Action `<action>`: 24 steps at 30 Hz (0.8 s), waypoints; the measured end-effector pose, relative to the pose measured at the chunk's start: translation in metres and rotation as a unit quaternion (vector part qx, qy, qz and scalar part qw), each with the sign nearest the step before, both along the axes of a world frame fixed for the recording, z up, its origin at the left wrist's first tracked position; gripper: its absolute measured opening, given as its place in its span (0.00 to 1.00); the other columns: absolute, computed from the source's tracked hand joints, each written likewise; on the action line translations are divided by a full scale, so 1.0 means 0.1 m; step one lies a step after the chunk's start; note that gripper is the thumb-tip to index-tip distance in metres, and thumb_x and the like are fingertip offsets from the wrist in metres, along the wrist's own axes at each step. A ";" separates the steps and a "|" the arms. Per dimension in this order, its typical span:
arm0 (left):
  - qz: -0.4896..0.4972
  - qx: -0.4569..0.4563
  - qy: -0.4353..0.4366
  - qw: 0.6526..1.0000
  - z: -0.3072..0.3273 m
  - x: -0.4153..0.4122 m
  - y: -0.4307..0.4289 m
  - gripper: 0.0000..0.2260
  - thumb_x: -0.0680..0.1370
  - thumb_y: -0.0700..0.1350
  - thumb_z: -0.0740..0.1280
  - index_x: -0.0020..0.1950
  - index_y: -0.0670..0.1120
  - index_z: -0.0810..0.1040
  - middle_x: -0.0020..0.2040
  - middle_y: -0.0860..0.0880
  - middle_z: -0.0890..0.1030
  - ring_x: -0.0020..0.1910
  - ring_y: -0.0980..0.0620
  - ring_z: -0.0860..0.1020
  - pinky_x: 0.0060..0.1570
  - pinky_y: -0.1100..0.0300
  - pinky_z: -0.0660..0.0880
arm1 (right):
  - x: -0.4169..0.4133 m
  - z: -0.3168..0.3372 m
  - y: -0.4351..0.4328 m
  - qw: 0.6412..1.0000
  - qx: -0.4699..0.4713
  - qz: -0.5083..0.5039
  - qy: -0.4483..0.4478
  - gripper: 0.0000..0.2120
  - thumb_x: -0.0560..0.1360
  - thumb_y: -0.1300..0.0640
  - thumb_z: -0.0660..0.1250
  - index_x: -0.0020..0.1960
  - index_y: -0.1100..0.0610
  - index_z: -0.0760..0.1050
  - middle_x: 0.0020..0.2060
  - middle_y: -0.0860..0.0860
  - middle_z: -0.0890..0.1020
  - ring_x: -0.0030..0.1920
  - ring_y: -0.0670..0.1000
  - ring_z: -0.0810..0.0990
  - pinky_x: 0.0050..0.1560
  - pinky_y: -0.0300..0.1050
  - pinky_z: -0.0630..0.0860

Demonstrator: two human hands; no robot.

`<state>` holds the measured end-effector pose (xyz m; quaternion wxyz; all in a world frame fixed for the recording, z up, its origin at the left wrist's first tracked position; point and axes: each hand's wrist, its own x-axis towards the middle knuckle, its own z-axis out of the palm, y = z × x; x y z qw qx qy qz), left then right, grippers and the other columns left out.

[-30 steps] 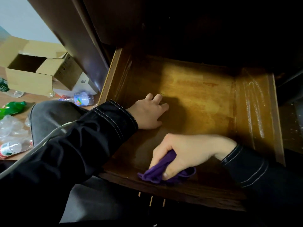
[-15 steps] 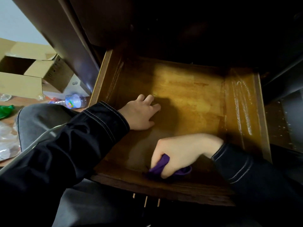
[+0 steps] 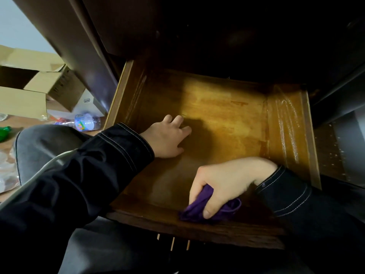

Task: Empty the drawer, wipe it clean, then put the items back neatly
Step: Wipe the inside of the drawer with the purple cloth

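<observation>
While the pulled-out wooden drawer [image 3: 227, 119] shows an amber-brown floor and glossy streaks on its right wall, the right hand [image 3: 227, 178] grips a crumpled purple cloth [image 3: 194, 207], pressing it down at the drawer's near edge. The left hand [image 3: 167, 135] lies flat on the floor, fingers straight, nearer the left wall. Outside, an open brown cardboard box [image 3: 21, 99] stands with its inside in shadow, a clear plastic bottle [image 3: 87, 121] lying near it.
</observation>
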<state>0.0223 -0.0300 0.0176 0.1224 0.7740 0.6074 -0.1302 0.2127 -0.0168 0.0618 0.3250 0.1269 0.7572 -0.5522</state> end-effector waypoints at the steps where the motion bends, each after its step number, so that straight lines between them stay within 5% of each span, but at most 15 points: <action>1: 0.001 -0.001 0.000 1.000 0.01 0.01 0.00 0.25 0.78 0.57 0.66 0.72 0.53 0.65 0.68 0.46 0.64 0.63 0.43 0.67 0.54 0.47 0.78 | 0.00 -0.02 -0.02 1.000 0.006 -0.007 0.000 0.10 0.74 0.60 0.76 0.54 0.58 0.84 0.40 0.51 0.85 0.39 0.45 0.79 0.41 0.42 0.75; 4: 0.001 -0.004 0.003 1.000 0.02 0.03 0.00 0.24 0.78 0.57 0.66 0.72 0.53 0.65 0.68 0.46 0.64 0.63 0.43 0.67 0.53 0.47 0.79 | -0.11 -0.15 -0.15 0.995 0.092 0.028 -0.002 0.03 0.74 0.59 0.75 0.44 0.57 0.81 0.33 0.50 0.79 0.35 0.49 0.75 0.38 0.45 0.70; 6: 0.001 -0.004 0.003 1.000 0.02 0.03 -0.01 0.24 0.78 0.57 0.65 0.72 0.53 0.65 0.68 0.46 0.64 0.63 0.43 0.67 0.53 0.47 0.79 | -0.17 -0.19 -0.20 0.989 0.136 0.057 -0.022 0.08 0.74 0.58 0.74 0.39 0.56 0.77 0.31 0.49 0.74 0.33 0.50 0.71 0.37 0.46 0.67; 15: -0.007 -0.004 0.006 1.000 -0.01 0.01 0.01 0.25 0.78 0.58 0.65 0.72 0.53 0.64 0.69 0.46 0.63 0.63 0.43 0.67 0.54 0.47 0.78 | 0.23 0.00 0.03 0.988 0.141 -0.059 0.004 0.07 0.77 0.54 0.71 0.53 0.50 0.84 0.40 0.51 0.85 0.39 0.54 0.80 0.38 0.51 0.75; 24: -0.008 0.000 0.001 1.000 -0.02 -0.01 0.00 0.25 0.78 0.59 0.64 0.72 0.53 0.64 0.68 0.46 0.64 0.63 0.44 0.67 0.52 0.47 0.79 | 0.13 -0.21 -0.19 0.982 0.178 0.064 -0.025 0.08 0.77 0.53 0.71 0.55 0.52 0.82 0.33 0.46 0.77 0.31 0.43 0.72 0.30 0.40 0.67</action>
